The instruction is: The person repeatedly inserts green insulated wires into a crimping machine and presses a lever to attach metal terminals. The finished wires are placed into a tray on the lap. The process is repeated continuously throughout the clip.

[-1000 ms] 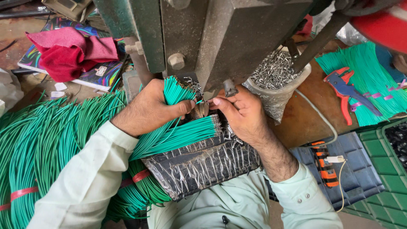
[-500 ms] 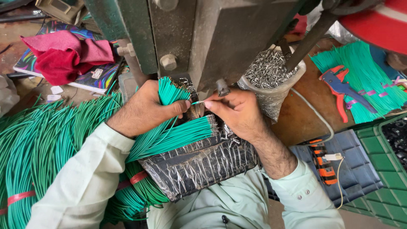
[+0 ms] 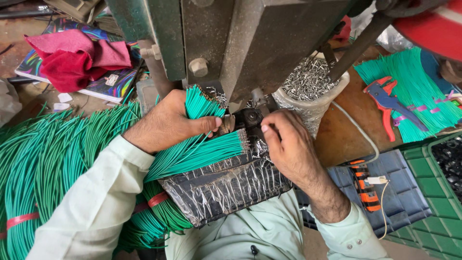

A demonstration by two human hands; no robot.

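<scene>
My left hand grips a thick bundle of green wires with bare stripped ends, held up against the green press machine. A second fan of green wires lies under that hand on a black pad wrapped in clear tape. My right hand is at the machine's black die, fingertips pinched together right next to it. Whether a single wire sits between those fingers is hidden.
A clear bag of small metal terminals stands right of the die. Long green wire coils fill the left. A red cloth lies on a book. A red-and-blue wire stripper rests on more green wires. Green crates sit at right.
My right hand has drawn back from the bundle to the die, and the single green wire it pinched is no longer visible. The left hand keeps its grip.
</scene>
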